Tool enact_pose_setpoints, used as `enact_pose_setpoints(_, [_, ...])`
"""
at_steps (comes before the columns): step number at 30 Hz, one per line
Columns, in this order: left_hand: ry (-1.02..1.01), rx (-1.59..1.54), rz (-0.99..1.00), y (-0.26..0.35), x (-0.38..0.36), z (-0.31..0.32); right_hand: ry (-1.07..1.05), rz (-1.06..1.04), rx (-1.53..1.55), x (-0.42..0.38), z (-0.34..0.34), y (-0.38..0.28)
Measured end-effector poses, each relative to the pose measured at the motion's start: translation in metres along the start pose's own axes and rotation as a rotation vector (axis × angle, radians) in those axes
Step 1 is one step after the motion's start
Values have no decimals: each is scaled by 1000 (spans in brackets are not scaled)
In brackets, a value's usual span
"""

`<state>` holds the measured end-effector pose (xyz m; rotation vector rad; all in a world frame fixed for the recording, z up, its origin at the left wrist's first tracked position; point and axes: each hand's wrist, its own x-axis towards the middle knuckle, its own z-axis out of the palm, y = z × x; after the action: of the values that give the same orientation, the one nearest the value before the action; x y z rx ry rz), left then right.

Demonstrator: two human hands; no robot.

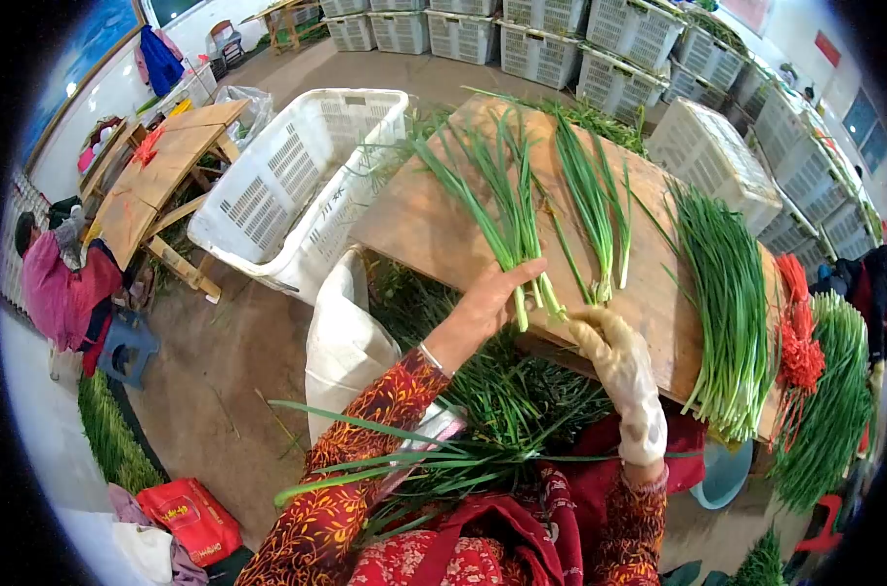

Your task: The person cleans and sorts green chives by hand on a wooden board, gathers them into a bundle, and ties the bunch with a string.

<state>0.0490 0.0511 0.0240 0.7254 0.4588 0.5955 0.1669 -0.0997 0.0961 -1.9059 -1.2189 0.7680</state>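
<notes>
A small bunch (515, 210) of green stalks is held at its pale root end by the left hand (489, 298), whose bare fingers are closed around it at the near edge of the table (414, 230). The long axis of the bunch runs from the grip toward 11 o'clock, the leaf tips fanned out across the board. The gloved right hand (619, 376) is seen just at 4 o'clock of that grip, its fingers curled by the root ends; whether anything is pinched cannot be told. The left hand is thus the one on the bunch. A second bunch (595, 210) is laid at 1 o'clock, a thicker pile (732, 313) at 3 o'clock. Faint marks are seen on the white crate (297, 186), and yellow print on a red bag (191, 516), neither readable
</notes>
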Motion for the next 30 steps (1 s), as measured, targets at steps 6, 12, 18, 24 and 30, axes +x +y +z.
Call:
enact_pose_setpoints(6, [-21,140,83,7,-8,4,-113,13,296,32,19,9])
enact_pose_setpoints(12, [-103,212,105,14,-18,6,-265,40,459,38,14,20])
enact_pose_setpoints(18, [-175,228,23,20,-24,10,-423,140,624,46,9,29])
enact_pose_setpoints(24, [-184,221,-40,19,-25,9,-110,-12,337,42,10,16])
enact_pose_setpoints(30, [-166,164,-57,2,-16,-2,146,-233,-260,44,21,20])
